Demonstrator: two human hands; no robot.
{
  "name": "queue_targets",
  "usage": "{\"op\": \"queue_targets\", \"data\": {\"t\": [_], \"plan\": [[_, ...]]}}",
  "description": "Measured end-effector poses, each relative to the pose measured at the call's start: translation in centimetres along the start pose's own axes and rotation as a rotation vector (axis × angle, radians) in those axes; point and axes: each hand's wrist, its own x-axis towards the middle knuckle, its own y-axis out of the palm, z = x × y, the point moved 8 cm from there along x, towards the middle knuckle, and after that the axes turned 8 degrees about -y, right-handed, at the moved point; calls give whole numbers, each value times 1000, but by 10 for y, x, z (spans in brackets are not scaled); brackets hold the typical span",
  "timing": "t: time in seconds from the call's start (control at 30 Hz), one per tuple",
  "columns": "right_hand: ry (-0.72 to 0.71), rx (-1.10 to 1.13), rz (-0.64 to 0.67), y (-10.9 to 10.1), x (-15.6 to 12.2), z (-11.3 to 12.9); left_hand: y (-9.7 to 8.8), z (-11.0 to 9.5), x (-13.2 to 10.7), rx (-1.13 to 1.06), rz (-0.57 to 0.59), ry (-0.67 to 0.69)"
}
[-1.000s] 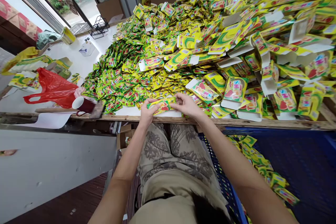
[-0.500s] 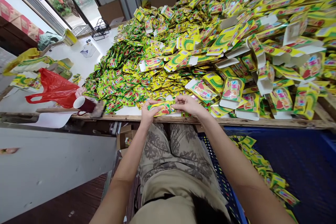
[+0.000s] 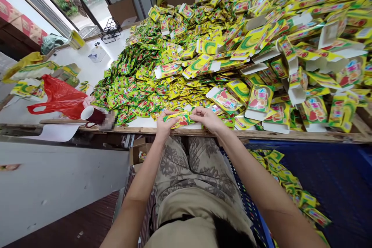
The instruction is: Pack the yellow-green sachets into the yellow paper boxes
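My left hand [image 3: 162, 123] and my right hand [image 3: 207, 118] are both closed on a small stack of yellow-green sachets [image 3: 179, 118], held level just above the table's near edge [image 3: 290, 136]. The left pinches its left end, the right its right end. Behind the hands a large heap of loose sachets [image 3: 145, 85] covers the white tabletop. To the right lies a pile of printed cardboard boxes [image 3: 290, 46], many with open flaps.
A dark red mug [image 3: 93, 116] stands at the left table edge beside a red plastic bag [image 3: 58, 97]. A blue crate [image 3: 334, 186] with filled boxes sits low on my right. My patterned lap is under the table. A black wire rack [image 3: 109, 31] and cardboard cartons stand far back.
Both hands keep hold of the sachet stack with only tiny finger shifts; the view wobbles slightly.
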Motion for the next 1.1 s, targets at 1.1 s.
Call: {"op": "queue_targets", "data": {"t": [1.1], "plan": [[-219, -421, -180, 5, -31, 27, 0, -4, -4, 25, -47, 76]]}}
